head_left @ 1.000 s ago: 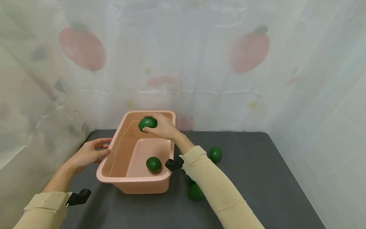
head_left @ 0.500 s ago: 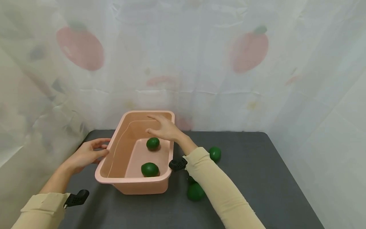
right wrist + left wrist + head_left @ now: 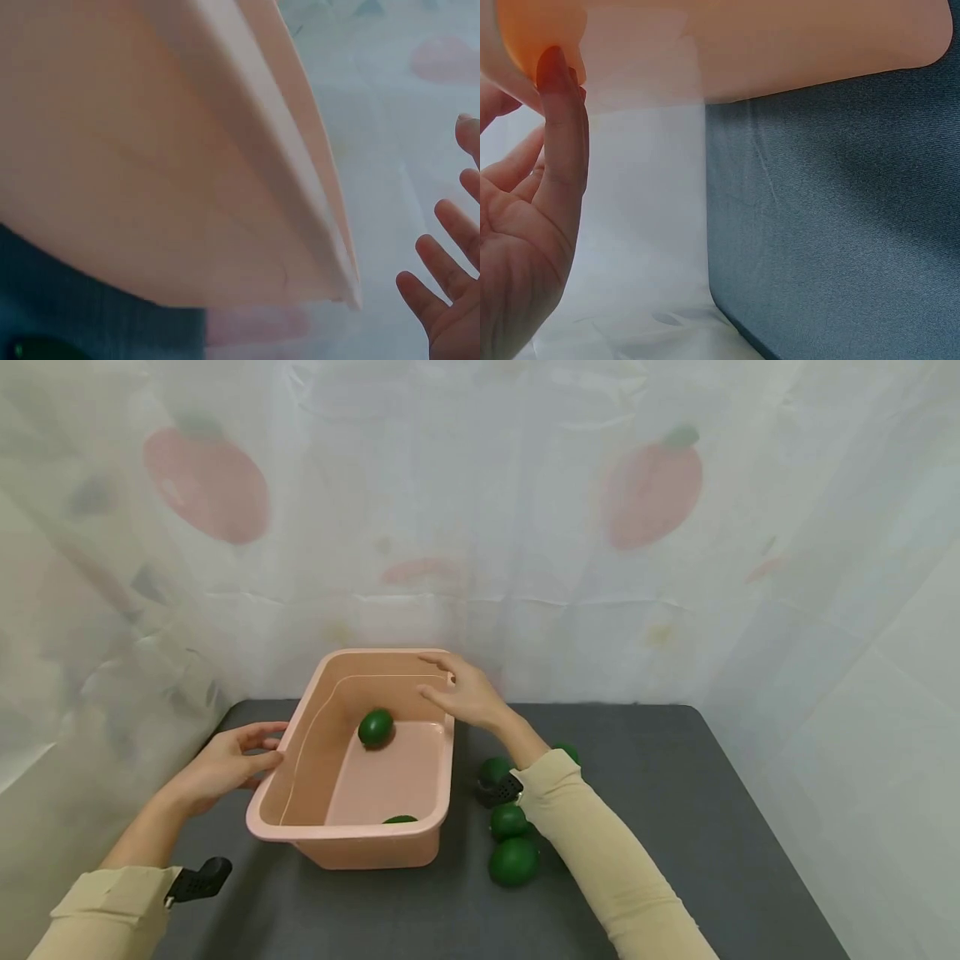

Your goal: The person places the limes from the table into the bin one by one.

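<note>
Two green fruits sit inside the pink tub (image 3: 300,739): one (image 3: 375,727) on the floor near the far left wall, one (image 3: 400,819) mostly hidden behind the near rim. I count four more outside on the dark tabletop (image 3: 675,827), just right of the tub: fruit (image 3: 513,861), fruit (image 3: 507,820), fruit (image 3: 493,769), and one (image 3: 567,750) partly hidden behind the sleeve. My read: about a third loaded, four left.

Right hand (image 3: 465,692) hovers over the tub's far right corner, fingers spread, holding nothing; the right wrist view agrees. Left hand (image 3: 225,764) rests straight fingers against the tub's left outer wall, thumb on the wall below the rim in the left wrist view.
</note>
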